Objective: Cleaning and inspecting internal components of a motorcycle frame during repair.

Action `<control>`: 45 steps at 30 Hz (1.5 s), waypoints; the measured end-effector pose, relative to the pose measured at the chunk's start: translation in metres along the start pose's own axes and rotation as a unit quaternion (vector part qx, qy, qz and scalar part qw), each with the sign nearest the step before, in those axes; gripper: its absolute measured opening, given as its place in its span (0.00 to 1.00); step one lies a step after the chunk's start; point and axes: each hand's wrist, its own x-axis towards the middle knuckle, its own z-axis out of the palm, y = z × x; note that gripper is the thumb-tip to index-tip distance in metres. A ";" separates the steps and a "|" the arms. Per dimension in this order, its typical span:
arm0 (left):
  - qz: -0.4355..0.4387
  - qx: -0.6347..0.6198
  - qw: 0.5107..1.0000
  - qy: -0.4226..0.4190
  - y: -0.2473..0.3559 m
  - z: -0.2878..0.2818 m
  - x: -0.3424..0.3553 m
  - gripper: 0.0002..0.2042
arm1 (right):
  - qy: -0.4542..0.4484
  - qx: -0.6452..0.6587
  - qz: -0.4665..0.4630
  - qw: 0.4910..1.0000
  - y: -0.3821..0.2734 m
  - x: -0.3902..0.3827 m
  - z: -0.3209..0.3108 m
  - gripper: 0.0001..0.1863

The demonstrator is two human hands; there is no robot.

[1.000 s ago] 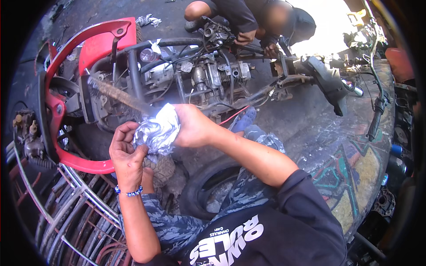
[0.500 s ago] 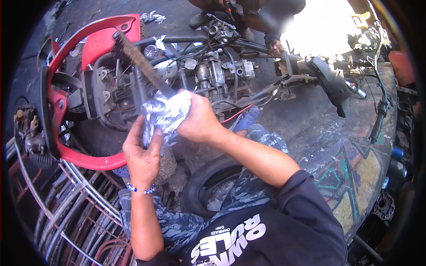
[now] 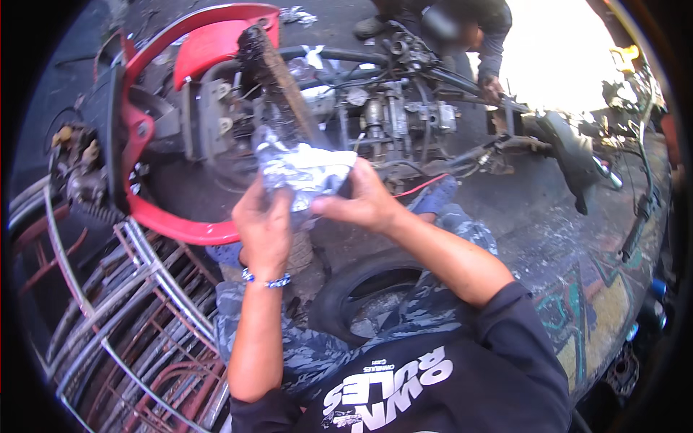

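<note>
"Dark workshop ground [image 3: 505, 180] spreads beneath a stripped motorcycle frame [image 3: 339, 53], beyond the grip. What is held?"

"From afar, I have my left hand [image 3: 263, 227] and right hand [image 3: 364, 202] closed partway around a crumpled silvery wad [image 3: 307, 173], thumbs on its near face."

"And the brush [image 3: 290, 94]?"

"Brown and bristled, it slants up past the wad, away from my wrists; its lower end is hidden, so I cannot tell which hand, if either, grips it."

"Surroundings?"

"Red curved bodywork [image 3: 136, 137] left of the grip, a tire [image 3: 333, 299] on its near side, a co-worker's hand [image 3: 493, 88] by the frame, beyond and to the right."
</note>
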 end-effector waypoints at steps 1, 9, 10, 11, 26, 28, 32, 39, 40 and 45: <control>-0.010 -0.016 1.000 -0.023 -0.001 -0.001 0.001 0.13 | -0.013 0.026 0.024 0.999 -0.009 -0.001 -0.003 0.19; 0.015 -0.079 0.991 -0.110 0.000 -0.009 0.001 0.18 | 0.063 -0.058 0.004 0.996 -0.010 0.004 -0.001 0.30; 0.016 -0.083 0.990 -0.114 -0.001 -0.009 0.002 0.18 | 0.066 -0.063 0.002 0.996 -0.007 0.004 -0.003 0.30; 0.012 -0.068 0.991 -0.111 -0.001 -0.010 0.002 0.17 | 0.050 -0.025 0.037 0.998 -0.004 0.002 -0.004 0.31; -0.070 -0.008 0.980 -0.184 0.002 -0.007 0.003 0.11 | 0.102 -0.032 -0.054 0.993 -0.006 0.011 -0.006 0.23; -0.093 -0.106 0.974 -0.178 0.012 0.004 -0.005 0.14 | 0.124 -0.096 -0.045 0.987 -0.007 0.006 -0.002 0.23; -0.106 -0.081 0.982 -0.134 0.010 0.006 -0.003 0.19 | 0.118 -0.161 0.013 0.980 -0.013 -0.001 0.006 0.22; -0.104 -0.152 0.978 -0.095 0.017 -0.001 -0.001 0.13 | -0.009 0.091 0.132 0.987 -0.028 0.000 -0.016 0.19; -0.104 -0.151 0.979 -0.094 0.017 -0.003 -0.001 0.13 | 0.021 0.114 0.134 0.984 -0.022 0.002 -0.018 0.17; -0.032 -0.113 0.984 -0.137 0.008 -0.009 -0.002 0.14 | 0.050 0.069 0.207 0.975 -0.016 0.004 -0.018 0.20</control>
